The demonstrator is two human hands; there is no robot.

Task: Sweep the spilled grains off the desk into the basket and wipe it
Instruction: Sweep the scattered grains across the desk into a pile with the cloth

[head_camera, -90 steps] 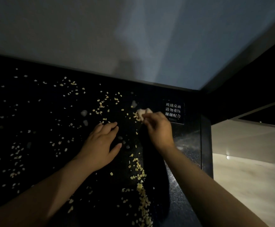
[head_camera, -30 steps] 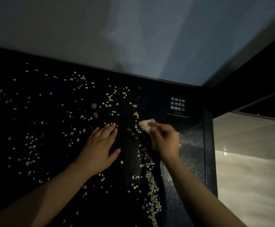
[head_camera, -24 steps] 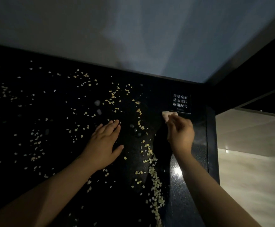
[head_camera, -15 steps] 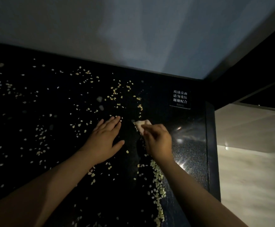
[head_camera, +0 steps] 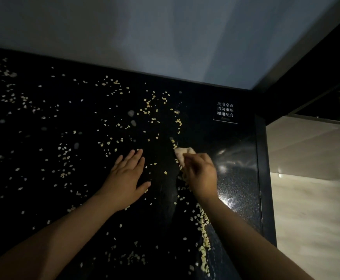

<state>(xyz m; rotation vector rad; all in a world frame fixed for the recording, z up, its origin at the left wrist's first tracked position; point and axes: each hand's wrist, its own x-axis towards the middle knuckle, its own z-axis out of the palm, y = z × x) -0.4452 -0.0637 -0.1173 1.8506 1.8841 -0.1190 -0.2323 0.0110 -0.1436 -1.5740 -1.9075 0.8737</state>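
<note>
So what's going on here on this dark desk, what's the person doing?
A person is cleaning spilled grains off a black desk. The right hand pinches a small pale cloth against the desk, next to a line of grains running back toward the person. The left hand lies flat and open on the desk beside it. Many grains are scattered across the left part, while the strip on the right looks mostly swept. No basket is in view.
</note>
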